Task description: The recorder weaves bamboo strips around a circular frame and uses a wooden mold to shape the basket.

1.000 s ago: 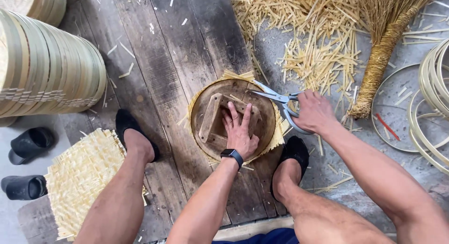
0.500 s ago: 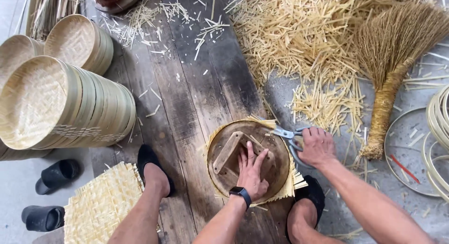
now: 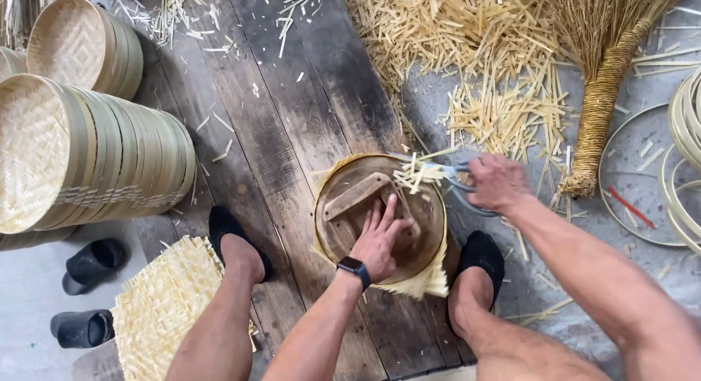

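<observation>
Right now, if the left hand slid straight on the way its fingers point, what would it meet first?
The left hand points up and slightly right across the round wooden form. It would likely first meet the loose cut bamboo strips at the scissors in the right hand.

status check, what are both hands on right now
Left hand flat on round wooden form, pressing woven mat under it. Right hand gripping scissors at the rim, cut strips flying. Loose offcuts beside; nothing blocking.

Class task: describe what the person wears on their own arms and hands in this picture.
Both arms are bare with no sleeves in view. The left hand has a black smartwatch with a dark rectangular face strapped at its wrist. The right hand is ungloved, with no watch showing.
</observation>
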